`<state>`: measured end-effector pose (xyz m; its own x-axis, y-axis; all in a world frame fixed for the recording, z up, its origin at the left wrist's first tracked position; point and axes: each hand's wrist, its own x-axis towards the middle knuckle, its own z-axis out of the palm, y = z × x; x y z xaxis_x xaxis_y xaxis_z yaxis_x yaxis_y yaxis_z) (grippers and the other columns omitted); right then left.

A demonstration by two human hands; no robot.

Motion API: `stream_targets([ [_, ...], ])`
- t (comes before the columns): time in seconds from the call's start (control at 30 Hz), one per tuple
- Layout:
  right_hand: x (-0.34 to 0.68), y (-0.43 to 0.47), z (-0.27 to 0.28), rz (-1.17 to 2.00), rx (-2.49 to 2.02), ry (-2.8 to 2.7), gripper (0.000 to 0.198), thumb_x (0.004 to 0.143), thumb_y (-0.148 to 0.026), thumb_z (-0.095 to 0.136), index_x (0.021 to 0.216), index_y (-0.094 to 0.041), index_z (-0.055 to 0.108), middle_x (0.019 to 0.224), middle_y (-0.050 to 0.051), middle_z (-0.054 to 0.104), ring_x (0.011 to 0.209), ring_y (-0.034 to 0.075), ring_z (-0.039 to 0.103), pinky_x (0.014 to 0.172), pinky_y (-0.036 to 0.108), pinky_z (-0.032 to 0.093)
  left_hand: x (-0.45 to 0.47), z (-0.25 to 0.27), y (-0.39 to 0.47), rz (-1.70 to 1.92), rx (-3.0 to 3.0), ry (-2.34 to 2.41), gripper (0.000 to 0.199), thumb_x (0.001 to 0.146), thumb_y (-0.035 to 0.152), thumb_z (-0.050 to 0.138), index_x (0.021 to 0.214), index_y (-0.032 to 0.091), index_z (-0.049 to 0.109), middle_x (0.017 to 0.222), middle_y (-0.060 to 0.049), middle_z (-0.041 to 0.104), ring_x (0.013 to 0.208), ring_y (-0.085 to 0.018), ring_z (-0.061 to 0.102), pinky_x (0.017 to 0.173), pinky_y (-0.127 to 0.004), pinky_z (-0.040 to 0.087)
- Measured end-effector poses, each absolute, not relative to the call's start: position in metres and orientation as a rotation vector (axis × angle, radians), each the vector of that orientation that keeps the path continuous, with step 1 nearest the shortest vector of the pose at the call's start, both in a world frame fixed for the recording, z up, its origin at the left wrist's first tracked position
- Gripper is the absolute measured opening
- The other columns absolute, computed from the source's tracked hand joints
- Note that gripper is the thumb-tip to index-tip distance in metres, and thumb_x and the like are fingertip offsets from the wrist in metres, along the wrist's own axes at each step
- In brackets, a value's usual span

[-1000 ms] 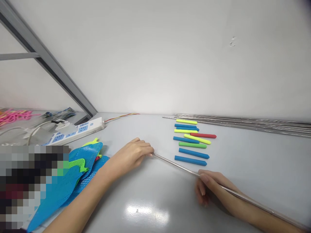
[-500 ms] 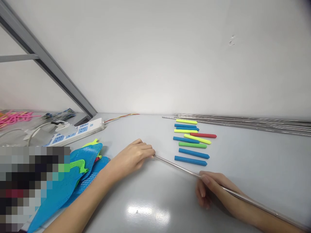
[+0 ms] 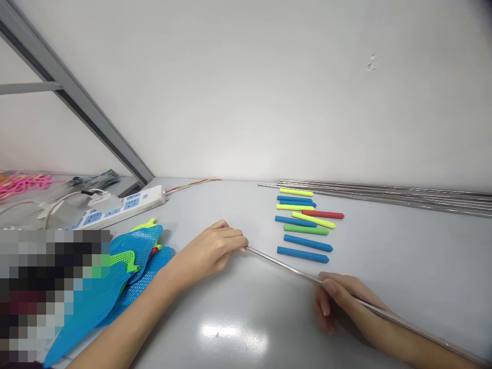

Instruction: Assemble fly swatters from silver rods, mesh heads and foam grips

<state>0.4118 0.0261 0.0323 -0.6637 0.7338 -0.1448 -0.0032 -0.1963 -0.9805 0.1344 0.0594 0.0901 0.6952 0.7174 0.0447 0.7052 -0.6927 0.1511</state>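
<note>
A thin metal rod (image 3: 282, 265) slants across the table from the middle down to the lower right. Its far end is pinched in the closed fingers of my left hand (image 3: 221, 247), which cover the tip. Farther along, my right hand (image 3: 346, 297) grips the same rod between thumb and fingers, and the rod runs on over the forearm. Beyond the rod lie several plastic pointed sleeves: blue (image 3: 303, 254), green (image 3: 306, 230), yellow (image 3: 313, 220) and red (image 3: 323, 214). They lie roughly side by side, pointed ends to the right.
Several metal rods (image 3: 384, 195) lie along the wall at the back right. Blue perforated fly-swatter heads (image 3: 138, 248) are piled at the left, near a white power strip (image 3: 130, 205) with plugs and cables. Pink strands (image 3: 26, 185) lie at the far left. A grey metal frame (image 3: 96, 118) slopes above.
Hardly anything differs. The view has shifted slightly, and both hands keep the same hold on the rod.
</note>
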Motion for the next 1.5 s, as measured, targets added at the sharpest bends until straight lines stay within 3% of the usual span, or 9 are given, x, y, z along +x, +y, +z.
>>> stream_targets([
  [1.5, 0.412, 0.029, 0.038, 1.894, -0.958, -1.497, 0.050, 0.089, -0.052, 0.024, 0.057, -0.018, 0.044, 0.059, 0.003, 0.056, 0.056, 0.015, 0.049, 0.058, 0.029, 0.038, 0.150, 0.085, 0.044, 0.212, 2.920, 1.188, 0.029, 0.071, -0.006, 0.031, 0.077, 0.016, 0.049, 0.067, -0.002, 0.050, 0.061, -0.015, 0.040, 0.064, -0.027, 0.033],
])
